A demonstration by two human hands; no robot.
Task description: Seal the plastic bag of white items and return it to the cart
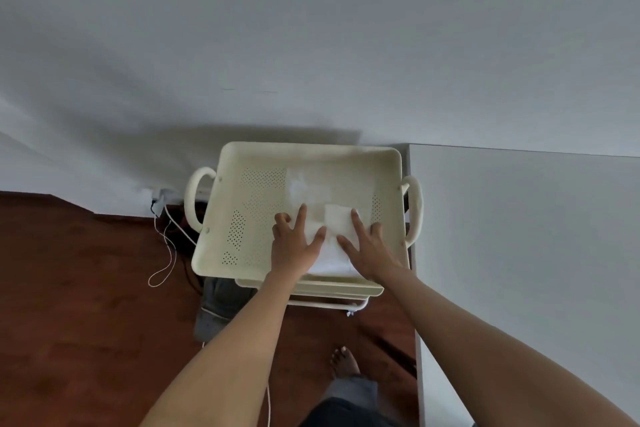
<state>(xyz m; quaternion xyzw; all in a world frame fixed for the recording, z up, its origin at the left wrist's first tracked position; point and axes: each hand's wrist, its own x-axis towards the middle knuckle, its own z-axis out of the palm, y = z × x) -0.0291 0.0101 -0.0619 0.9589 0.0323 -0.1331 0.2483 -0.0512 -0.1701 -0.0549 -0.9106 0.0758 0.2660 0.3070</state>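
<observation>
Both hands lie flat with fingers spread, gripping nothing: the left hand [294, 246] and right hand [367, 250] press down on the plastic bag [329, 243] of white items. It rests in the top tray [221, 218] of the cream cart [311, 291], toward the tray's 5 o'clock corner. Sealing looks like the step in hand; whether the bag's mouth is shut cannot be told. Next, fingertips likely need to run firmly along the opening.

head view | looks steeply down | close above cart [388, 163]
</observation>
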